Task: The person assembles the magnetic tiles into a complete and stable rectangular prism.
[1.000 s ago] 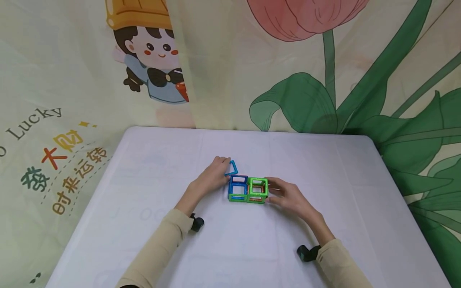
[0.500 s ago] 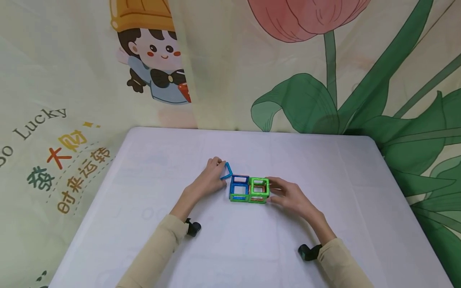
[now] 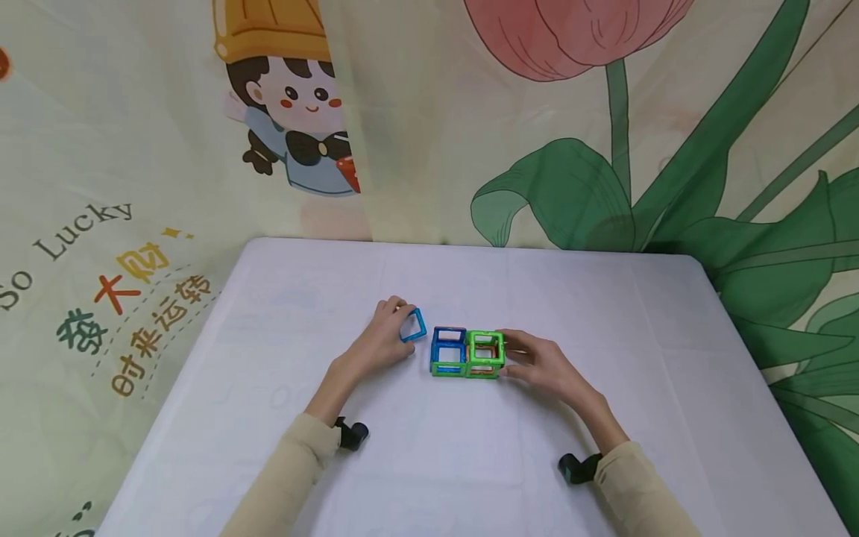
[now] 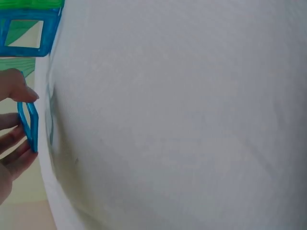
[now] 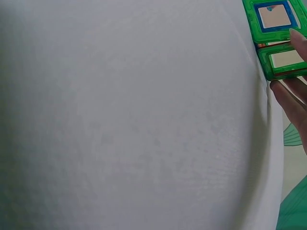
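My left hand (image 3: 376,340) pinches a light blue square magnetic tile (image 3: 422,324) by thumb and fingers, just left of a small two-cube structure. In the left wrist view the tile (image 4: 34,125) stands on edge between the thumb and the fingertips. The structure of magnetic tiles (image 3: 467,356) rests on the table, its left cube blue, its right cube green with some orange behind. My right hand (image 3: 546,367) holds the green end, thumb on the near face and fingers at the side and behind. In the right wrist view the green tiles (image 5: 261,36) show at the top right.
White cloth covers the table (image 3: 403,462). Behind it hangs a printed curtain (image 3: 416,134) with a cartoon figure, a tulip and lettering. Black wrist cameras sit at both cuffs, the left camera (image 3: 353,435) and the right camera (image 3: 577,469).
My left hand has drawn left, away from the structure, carrying the blue tile, which has turned in the fingers. My right hand stays on the green end. The view shifts slightly.
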Tool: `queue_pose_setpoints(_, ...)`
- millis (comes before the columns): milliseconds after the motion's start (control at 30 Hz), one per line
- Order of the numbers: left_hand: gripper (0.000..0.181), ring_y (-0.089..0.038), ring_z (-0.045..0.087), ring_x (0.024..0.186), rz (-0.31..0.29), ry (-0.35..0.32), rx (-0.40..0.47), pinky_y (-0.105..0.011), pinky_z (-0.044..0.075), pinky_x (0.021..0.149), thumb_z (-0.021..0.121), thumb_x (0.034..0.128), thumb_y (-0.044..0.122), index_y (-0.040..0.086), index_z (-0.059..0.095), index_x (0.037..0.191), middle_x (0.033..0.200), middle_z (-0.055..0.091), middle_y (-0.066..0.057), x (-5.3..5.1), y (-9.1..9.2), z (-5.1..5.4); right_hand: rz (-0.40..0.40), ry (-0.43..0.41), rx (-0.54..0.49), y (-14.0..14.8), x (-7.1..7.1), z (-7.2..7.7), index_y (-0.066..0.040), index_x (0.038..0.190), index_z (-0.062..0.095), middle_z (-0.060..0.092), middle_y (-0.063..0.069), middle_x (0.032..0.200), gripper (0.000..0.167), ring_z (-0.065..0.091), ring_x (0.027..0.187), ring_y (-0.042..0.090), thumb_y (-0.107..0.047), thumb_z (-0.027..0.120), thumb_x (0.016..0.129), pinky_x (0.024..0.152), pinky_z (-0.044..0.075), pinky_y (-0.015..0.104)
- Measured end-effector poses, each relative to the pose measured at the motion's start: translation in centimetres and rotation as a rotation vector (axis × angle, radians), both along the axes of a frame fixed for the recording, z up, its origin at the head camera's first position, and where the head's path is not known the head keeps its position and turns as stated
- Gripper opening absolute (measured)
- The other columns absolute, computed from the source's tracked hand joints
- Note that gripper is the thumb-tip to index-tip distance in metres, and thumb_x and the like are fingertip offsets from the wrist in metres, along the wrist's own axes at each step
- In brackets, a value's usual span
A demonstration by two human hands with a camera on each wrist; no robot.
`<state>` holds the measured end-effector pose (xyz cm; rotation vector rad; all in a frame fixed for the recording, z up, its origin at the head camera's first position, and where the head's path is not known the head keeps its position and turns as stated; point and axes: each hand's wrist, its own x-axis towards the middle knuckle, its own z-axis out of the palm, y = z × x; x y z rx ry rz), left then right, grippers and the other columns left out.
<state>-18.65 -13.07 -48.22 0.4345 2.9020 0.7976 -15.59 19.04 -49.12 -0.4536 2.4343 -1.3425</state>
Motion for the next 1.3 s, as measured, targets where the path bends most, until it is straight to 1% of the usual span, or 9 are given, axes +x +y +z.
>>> queue_pose_setpoints(200,0.065,-0.034,0.044,0.125,0.004,0.003,0.073,-0.047,0.051,0.101,0.077,0.0816,0.007,-0.001,0.056,0.143,0.14,0.05,-0.016,0.5,-0.4,0.8,0.005,0.005,-0.005,0.0,0.0,-0.1,-0.009,0.153,0.048,0.051,0.018,0.154,0.07,0.055,0.137,0.039,-0.013,0.08,0.091,0.109,0.048,0.049)
queue_pose_setpoints(367,0.066,-0.034,0.046,0.126,-0.013,0.021,0.135,-0.05,0.052,0.101,0.079,0.0812,0.009,0.002,0.057,0.143,0.139,0.052,-0.015,0.9,0.0,2.0,0.004,0.01,-0.005,0.0,0.0,-0.1,-0.009,0.152,0.048,0.051,0.018,0.154,0.07,0.055,0.136,0.039,-0.014,0.08,0.091,0.109,0.048,0.049)
queue_pose_setpoints(500,0.065,-0.032,0.047,0.127,-0.054,0.035,0.171,-0.05,0.052,0.102,0.079,0.0804,0.008,0.002,0.058,0.142,0.139,0.054,-0.014,1.5,0.7,2.9,0.004,0.01,-0.005,0.1,0.0,-0.2,-0.009,0.152,0.048,0.051,0.018,0.153,0.069,0.055,0.137,0.039,-0.014,0.079,0.091,0.109,0.048,0.049)
queue_pose_setpoints(600,0.065,-0.031,0.047,0.127,-0.101,0.022,0.2,-0.05,0.05,0.103,0.08,0.0807,0.007,0.002,0.058,0.142,0.139,0.054,-0.012,1.9,1.4,3.5,0.006,0.013,-0.007,0.1,0.0,-0.2,-0.009,0.152,0.048,0.052,0.018,0.153,0.069,0.055,0.137,0.04,-0.013,0.079,0.091,0.109,0.048,0.049)
queue_pose_setpoints(667,0.065,-0.03,0.047,0.128,-0.131,-0.001,0.21,-0.05,0.05,0.105,0.08,0.0813,0.006,0.004,0.058,0.143,0.139,0.054,-0.011,2.2,1.9,3.7,0.005,0.013,-0.01,0.1,0.0,-0.1,-0.009,0.152,0.048,0.052,0.018,0.152,0.069,0.055,0.137,0.04,-0.013,0.079,0.091,0.109,0.048,0.05)
queue_pose_setpoints(800,0.064,-0.029,0.046,0.131,-0.181,-0.043,0.21,-0.05,0.048,0.109,0.081,0.0825,0.006,0.005,0.058,0.143,0.14,0.053,-0.011,2.6,2.9,4.1,0.008,0.009,-0.011,0.1,-0.1,-0.1,-0.009,0.153,0.048,0.052,0.018,0.153,0.069,0.055,0.137,0.039,-0.012,0.079,0.091,0.109,0.048,0.05)
queue_pose_setpoints(1000,0.063,-0.03,0.044,0.133,-0.234,-0.064,0.185,-0.049,0.048,0.11,0.08,0.0837,0.006,0.004,0.058,0.143,0.141,0.052,-0.013,2.5,4.1,4.4,-0.001,-0.005,-0.006,0.1,-0.1,-0.1,-0.01,0.153,0.048,0.051,0.016,0.154,0.069,0.054,0.138,0.038,-0.013,0.079,0.091,0.11,0.048,0.048)
queue_pose_setpoints(1167,0.063,-0.031,0.043,0.132,-0.26,-0.084,0.166,-0.048,0.05,0.108,0.079,0.0846,0.005,0.003,0.057,0.143,0.141,0.051,-0.013,2.5,4.5,4.6,0.005,0.0,-0.013,0.1,0.0,-0.2,-0.009,0.153,0.047,0.051,0.018,0.153,0.068,0.055,0.137,0.039,-0.011,0.078,0.092,0.11,0.048,0.049)
queue_pose_setpoints(1300,0.063,-0.03,0.042,0.132,-0.27,-0.09,0.136,-0.046,0.049,0.109,0.078,0.0851,0.005,0.002,0.056,0.145,0.142,0.05,-0.013,2.4,4.7,4.4,0.007,0.004,-0.01,0.1,-0.1,-0.2,-0.009,0.153,0.047,0.052,0.018,0.153,0.068,0.054,0.137,0.038,-0.011,0.077,0.092,0.11,0.047,0.047)
